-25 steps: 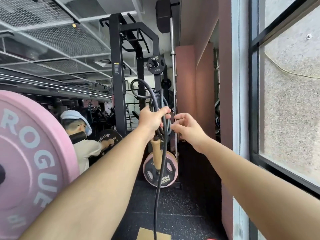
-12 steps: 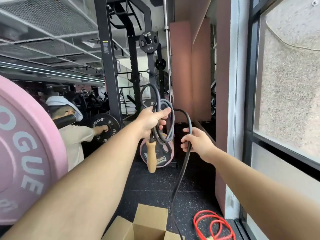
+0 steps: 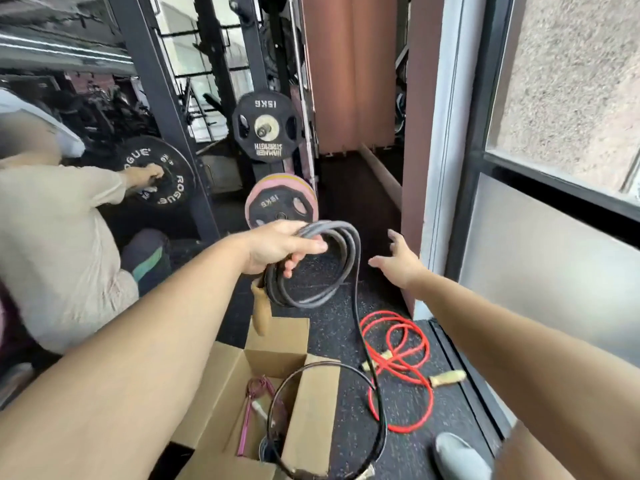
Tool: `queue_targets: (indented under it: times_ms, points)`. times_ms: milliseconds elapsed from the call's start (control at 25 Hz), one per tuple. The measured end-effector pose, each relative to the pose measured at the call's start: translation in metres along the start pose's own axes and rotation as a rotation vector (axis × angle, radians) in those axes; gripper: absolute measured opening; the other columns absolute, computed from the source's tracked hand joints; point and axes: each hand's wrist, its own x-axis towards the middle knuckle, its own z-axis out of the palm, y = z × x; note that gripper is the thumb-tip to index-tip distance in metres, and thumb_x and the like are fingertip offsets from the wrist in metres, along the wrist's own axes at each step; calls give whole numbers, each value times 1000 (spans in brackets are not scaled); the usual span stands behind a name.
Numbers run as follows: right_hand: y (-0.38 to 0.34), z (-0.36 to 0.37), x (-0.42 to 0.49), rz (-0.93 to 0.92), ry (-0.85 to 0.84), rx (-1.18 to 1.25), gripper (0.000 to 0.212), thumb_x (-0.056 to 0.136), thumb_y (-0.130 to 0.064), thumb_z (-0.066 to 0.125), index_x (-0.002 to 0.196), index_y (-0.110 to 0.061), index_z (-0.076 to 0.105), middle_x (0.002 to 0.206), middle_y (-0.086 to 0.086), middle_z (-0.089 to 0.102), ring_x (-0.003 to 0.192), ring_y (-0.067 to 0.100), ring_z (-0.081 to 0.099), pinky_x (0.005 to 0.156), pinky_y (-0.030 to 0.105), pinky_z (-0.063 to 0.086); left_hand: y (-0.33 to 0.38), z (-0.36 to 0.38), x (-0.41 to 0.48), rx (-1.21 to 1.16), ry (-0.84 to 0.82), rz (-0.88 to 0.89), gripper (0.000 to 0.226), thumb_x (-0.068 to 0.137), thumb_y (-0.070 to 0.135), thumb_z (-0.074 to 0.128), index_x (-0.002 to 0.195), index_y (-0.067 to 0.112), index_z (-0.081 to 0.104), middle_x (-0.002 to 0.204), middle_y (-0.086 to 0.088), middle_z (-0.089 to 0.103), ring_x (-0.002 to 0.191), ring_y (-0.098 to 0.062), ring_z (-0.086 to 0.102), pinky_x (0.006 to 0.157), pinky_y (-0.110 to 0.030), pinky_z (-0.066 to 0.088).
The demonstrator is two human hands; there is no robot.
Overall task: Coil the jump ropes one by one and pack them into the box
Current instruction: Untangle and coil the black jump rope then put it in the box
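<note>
My left hand (image 3: 277, 249) grips several loops of a dark grey jump rope (image 3: 341, 268), and its wooden handle (image 3: 260, 311) dangles below the fist. The rope's free tail runs down to the floor and curls over the open cardboard box (image 3: 311, 410). Inside the box lies a purple jump rope (image 3: 251, 407). My right hand (image 3: 398, 259) hovers to the right of the coil with fingers spread, touching nothing. A red jump rope (image 3: 405, 368) with wooden handles lies loose on the black floor right of the box.
A person in a beige shirt (image 3: 52, 244) crouches at the left, hand on a black weight plate (image 3: 159, 178). A black rack with 15 kg plates (image 3: 265, 128) stands ahead. A glass wall (image 3: 554, 237) runs along the right. My grey shoe (image 3: 457, 457) is at the bottom right.
My right hand has let go of the rope and opened. The last loop has passed into my left hand. The view has tilted down, showing the box and the red rope.
</note>
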Motion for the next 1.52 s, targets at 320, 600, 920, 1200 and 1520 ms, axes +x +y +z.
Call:
queue_targets:
  times_ms: [320, 600, 920, 1200, 1520]
  points:
    - [56, 39, 16, -236, -210, 207, 30, 104, -17, 42, 104, -7, 70, 101, 12, 73, 94, 15, 68, 95, 38, 49, -93, 58, 47, -218, 42, -97, 15, 91, 25, 70, 93, 14, 60, 57, 3, 51, 42, -8, 33, 40, -22, 27]
    - [72, 54, 35, -316, -185, -21, 37, 103, -46, 48, 84, -16, 61, 66, -6, 57, 59, 8, 48, 63, 30, 43, -145, 93, 66, -806, -39, -263, 31, 89, 44, 58, 79, 15, 58, 46, 6, 32, 43, -12, 40, 48, -25, 44]
    - [75, 50, 53, -522, -195, -211, 29, 98, -49, 55, 92, -24, 68, 76, -9, 64, 70, 7, 57, 69, 25, 45, -148, 99, 85, -733, -146, -318, 34, 81, 40, 65, 97, 11, 67, 59, 0, 55, 52, -18, 59, 64, -38, 56]
    - [88, 46, 72, -432, -115, -110, 29, 103, -41, 49, 87, -19, 58, 74, -11, 51, 67, 1, 44, 67, 23, 39, -140, 88, 96, -967, -130, -113, 33, 92, 47, 47, 72, 21, 45, 45, 10, 26, 34, -7, 24, 41, -24, 28]
    - [113, 68, 57, -151, -326, -166, 18, 107, -21, 40, 120, -19, 53, 75, -8, 55, 70, 8, 53, 68, 23, 49, -119, 64, 93, -1485, 183, 241, 26, 95, 38, 45, 75, 22, 44, 46, 9, 29, 35, -4, 27, 39, -18, 25]
